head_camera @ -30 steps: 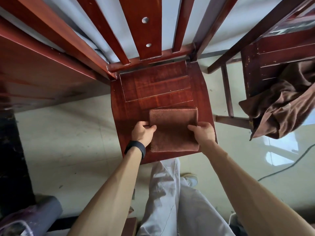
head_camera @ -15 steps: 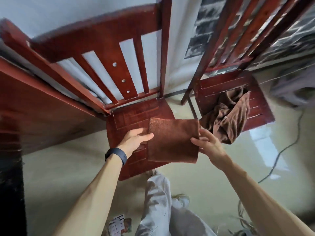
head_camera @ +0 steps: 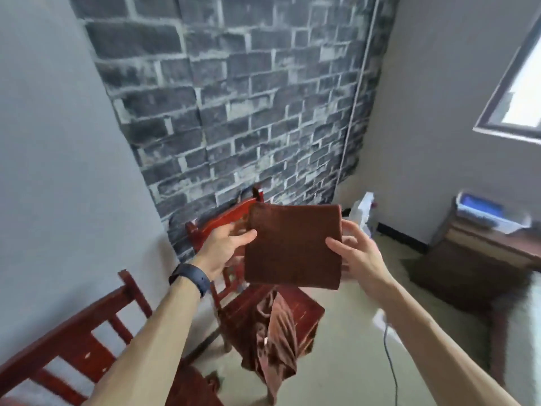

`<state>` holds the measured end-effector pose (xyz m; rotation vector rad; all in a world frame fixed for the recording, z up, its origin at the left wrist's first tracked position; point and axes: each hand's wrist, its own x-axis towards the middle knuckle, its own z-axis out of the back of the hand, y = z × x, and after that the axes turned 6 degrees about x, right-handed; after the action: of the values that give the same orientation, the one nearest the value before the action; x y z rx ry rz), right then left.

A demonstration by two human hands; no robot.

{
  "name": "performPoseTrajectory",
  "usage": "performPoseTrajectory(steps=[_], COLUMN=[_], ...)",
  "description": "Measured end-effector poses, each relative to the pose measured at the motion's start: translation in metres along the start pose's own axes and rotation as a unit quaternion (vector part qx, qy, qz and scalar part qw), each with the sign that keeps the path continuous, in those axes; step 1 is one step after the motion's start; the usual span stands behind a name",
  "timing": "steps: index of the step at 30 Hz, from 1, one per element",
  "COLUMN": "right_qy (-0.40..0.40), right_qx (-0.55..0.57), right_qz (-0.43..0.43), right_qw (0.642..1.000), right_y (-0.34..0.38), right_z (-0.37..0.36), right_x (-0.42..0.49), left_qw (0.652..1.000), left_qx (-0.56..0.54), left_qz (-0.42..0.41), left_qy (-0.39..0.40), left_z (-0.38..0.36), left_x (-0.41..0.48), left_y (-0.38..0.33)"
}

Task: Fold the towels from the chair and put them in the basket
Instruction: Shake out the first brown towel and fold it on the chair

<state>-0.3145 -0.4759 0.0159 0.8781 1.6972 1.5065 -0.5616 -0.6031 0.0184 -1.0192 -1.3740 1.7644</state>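
A folded brown towel (head_camera: 293, 246) is held up in the air in front of the person, a flat near-square pad, well above the floor and in front of a red wooden chair (head_camera: 304, 310). The left hand (head_camera: 225, 249) grips the towel's left edge, thumb lying across the front face and the fingers hidden behind the cloth; a dark band (head_camera: 191, 279) sits on that wrist. The right hand (head_camera: 355, 253) holds the right edge, thumb pressed on the front near the lower right part, the other fingers spread and curled behind the towel. Both hands are thus clamped on the towel, one at each side. Below it, on the chair's seat, lies a second brown towel (head_camera: 273, 341), crumpled and unfolded, with part of it hanging over the seat's front edge toward the floor. Another red chair (head_camera: 73, 347) stands at the lower left, its slatted back toward the grey wall. Behind the chairs hangs a sheet printed with grey bricks (head_camera: 234, 98). To the right a window (head_camera: 518, 92) lets in light, and beneath it a wooden surface (head_camera: 491, 244) carries a blurred white and blue object (head_camera: 486, 212). A dark cable (head_camera: 390, 367) trails across the pale floor (head_camera: 351, 361). No basket shows in the view.
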Motion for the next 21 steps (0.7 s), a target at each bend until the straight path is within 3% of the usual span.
performPoseTrajectory(steps=[11,21], right_qy=[-0.143,-0.250], right_qx=[0.038,0.003], right_qz=[0.160,0.228], right_qw=[0.976,0.941], right_y=[0.155,0.219], right_z=[0.155,0.266], right_x=[-0.008,0.050], left_qw=[0.980,0.950], left_qx=[0.002,-0.030], left_qz=[-0.161,-0.224], left_qy=[0.116,0.217], left_z=[-0.158,-0.275], left_x=[0.063,0.165], left_y=[-0.203,-0.276])
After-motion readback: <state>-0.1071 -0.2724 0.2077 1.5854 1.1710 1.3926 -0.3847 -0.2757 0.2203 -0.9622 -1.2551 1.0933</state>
